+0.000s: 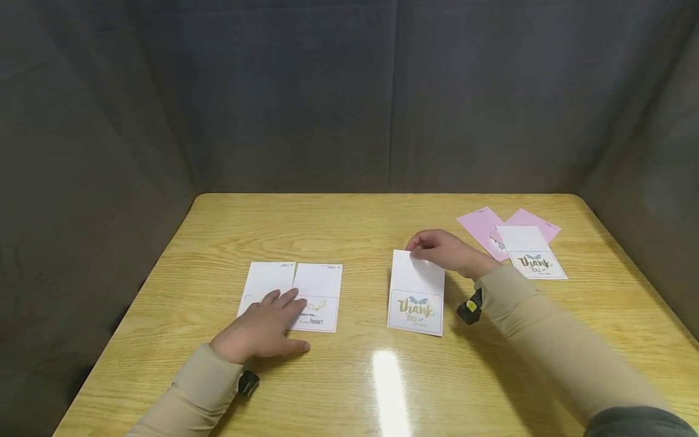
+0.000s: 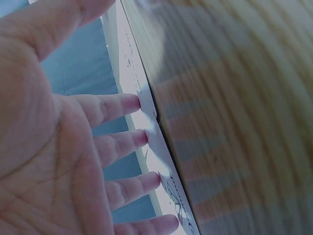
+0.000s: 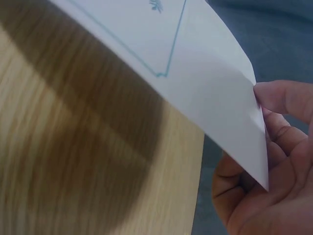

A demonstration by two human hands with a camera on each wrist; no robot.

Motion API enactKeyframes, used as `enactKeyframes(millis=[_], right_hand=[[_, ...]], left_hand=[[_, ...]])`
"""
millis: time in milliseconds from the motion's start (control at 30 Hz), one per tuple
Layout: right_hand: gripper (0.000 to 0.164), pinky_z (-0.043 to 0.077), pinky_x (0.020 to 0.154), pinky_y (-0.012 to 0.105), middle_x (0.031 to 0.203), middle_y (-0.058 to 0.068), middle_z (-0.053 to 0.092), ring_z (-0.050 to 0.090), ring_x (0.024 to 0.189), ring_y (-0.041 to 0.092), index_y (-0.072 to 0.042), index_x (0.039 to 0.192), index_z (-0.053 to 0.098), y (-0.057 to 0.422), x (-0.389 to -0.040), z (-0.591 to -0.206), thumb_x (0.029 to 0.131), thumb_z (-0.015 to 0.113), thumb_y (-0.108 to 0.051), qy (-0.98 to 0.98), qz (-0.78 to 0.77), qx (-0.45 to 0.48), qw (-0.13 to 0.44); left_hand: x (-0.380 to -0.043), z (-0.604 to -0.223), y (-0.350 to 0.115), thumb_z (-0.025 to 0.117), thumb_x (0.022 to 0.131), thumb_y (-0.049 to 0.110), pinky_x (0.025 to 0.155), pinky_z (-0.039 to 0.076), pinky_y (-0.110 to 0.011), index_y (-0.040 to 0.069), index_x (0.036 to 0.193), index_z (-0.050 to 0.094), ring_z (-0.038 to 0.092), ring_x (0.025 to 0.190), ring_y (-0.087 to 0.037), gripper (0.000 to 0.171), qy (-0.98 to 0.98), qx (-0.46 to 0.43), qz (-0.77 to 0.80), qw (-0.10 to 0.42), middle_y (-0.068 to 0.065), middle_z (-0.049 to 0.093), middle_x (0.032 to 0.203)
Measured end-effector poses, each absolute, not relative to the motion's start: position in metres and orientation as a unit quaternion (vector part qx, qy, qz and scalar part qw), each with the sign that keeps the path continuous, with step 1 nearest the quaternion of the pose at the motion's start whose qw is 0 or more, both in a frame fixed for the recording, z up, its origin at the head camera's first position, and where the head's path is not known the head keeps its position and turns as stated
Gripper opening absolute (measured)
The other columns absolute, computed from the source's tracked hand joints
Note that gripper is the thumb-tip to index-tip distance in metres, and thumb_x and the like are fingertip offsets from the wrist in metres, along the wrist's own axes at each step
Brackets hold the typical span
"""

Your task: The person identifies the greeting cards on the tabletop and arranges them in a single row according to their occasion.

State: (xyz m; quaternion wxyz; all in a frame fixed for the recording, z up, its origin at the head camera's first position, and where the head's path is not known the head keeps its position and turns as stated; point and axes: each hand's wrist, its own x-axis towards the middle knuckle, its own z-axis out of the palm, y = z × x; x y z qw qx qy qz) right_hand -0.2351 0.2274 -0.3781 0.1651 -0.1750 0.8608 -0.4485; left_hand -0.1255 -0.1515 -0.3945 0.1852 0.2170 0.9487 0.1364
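My right hand [image 1: 445, 250] pinches the top edge of a white "Thank You" card [image 1: 416, 276] between thumb and fingers. Gold and blue print fills the card's lower half. From the right wrist view, the card [image 3: 205, 73] slants above the wood and casts a shadow on it. My left hand [image 1: 266, 328] lies over two white cards set side by side, fingers spread and fingertips on them. One is a left card [image 1: 267, 276], partly covered by the hand; the other is a "heart" card [image 1: 319, 280]. The left palm [image 2: 44, 161] shows in the left wrist view.
At the back right of the wooden table [image 1: 327, 224], another white "Thank You" card [image 1: 524, 238] overlaps two pink cards [image 1: 482, 226]. Dark cloth [image 1: 295, 103] hangs behind the table and at both sides. A bright reflection lies near the front.
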Motion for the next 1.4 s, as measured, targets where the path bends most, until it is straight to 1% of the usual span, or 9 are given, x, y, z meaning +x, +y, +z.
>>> enactKeyframes(millis=[167,333,567,667,1033,1200,1400], right_hand=[[0.018,0.046,0.079,0.032,0.102,0.011,0.067,0.055,0.090,0.020,0.006,0.113,0.066,0.214,-0.236,-0.385,0.102,0.056,-0.005,0.865,-0.438,-0.177,0.171],[0.018,0.046,0.085,0.035,0.106,0.014,0.068,0.057,0.095,0.022,0.006,0.112,0.067,0.203,-0.238,-0.390,0.101,0.056,-0.002,0.866,-0.435,-0.187,0.163],[0.019,0.046,0.086,0.037,0.108,0.013,0.066,0.056,0.098,0.024,0.003,0.114,0.069,0.191,-0.240,-0.396,0.103,0.057,-0.006,0.873,-0.431,-0.168,0.156],[0.020,0.046,0.089,0.039,0.111,0.013,0.066,0.056,0.100,0.025,0.002,0.115,0.069,0.185,-0.240,-0.397,0.104,0.056,-0.008,0.874,-0.427,-0.168,0.159],[0.018,0.050,0.088,0.039,0.104,0.010,0.068,0.060,0.098,0.024,0.000,0.110,0.071,0.164,-0.248,-0.401,0.101,0.058,-0.007,0.894,-0.386,-0.185,0.128],[0.016,0.051,0.091,0.040,0.104,0.009,0.070,0.062,0.099,0.024,-0.003,0.108,0.073,0.157,-0.252,-0.407,0.101,0.059,-0.006,0.906,-0.358,-0.194,0.117],[0.015,0.052,0.094,0.040,0.107,0.009,0.071,0.064,0.102,0.023,-0.003,0.109,0.073,0.147,-0.253,-0.412,0.102,0.060,-0.006,0.911,-0.336,-0.206,0.117]], left_hand=[[-0.125,-0.395,-0.151,0.076,0.089,0.048,0.113,0.025,-0.071,0.000,0.155,0.043,0.022,0.149,-0.053,0.088,0.949,0.218,0.139,0.183,-0.024,0.028,0.165],[-0.124,-0.396,-0.151,0.076,0.090,0.049,0.114,0.025,-0.070,-0.001,0.155,0.042,0.023,0.149,-0.052,0.089,0.948,0.223,0.139,0.178,-0.025,0.028,0.165],[-0.125,-0.399,-0.151,0.076,0.090,0.049,0.113,0.027,-0.070,-0.002,0.155,0.043,0.023,0.149,-0.053,0.089,0.949,0.227,0.133,0.171,-0.026,0.028,0.164],[-0.125,-0.400,-0.151,0.076,0.090,0.050,0.113,0.028,-0.070,-0.002,0.154,0.043,0.023,0.149,-0.053,0.089,0.950,0.229,0.126,0.170,-0.026,0.029,0.164],[-0.126,-0.399,-0.149,0.075,0.090,0.050,0.114,0.026,-0.069,-0.002,0.155,0.042,0.023,0.149,-0.052,0.089,0.952,0.229,0.118,0.167,-0.025,0.029,0.164],[-0.127,-0.400,-0.148,0.075,0.090,0.050,0.114,0.027,-0.069,-0.002,0.155,0.043,0.023,0.149,-0.051,0.089,0.952,0.230,0.117,0.165,-0.026,0.029,0.164],[-0.127,-0.402,-0.149,0.075,0.090,0.051,0.113,0.027,-0.070,-0.001,0.155,0.043,0.024,0.149,-0.051,0.089,0.953,0.230,0.115,0.163,-0.026,0.029,0.164]])
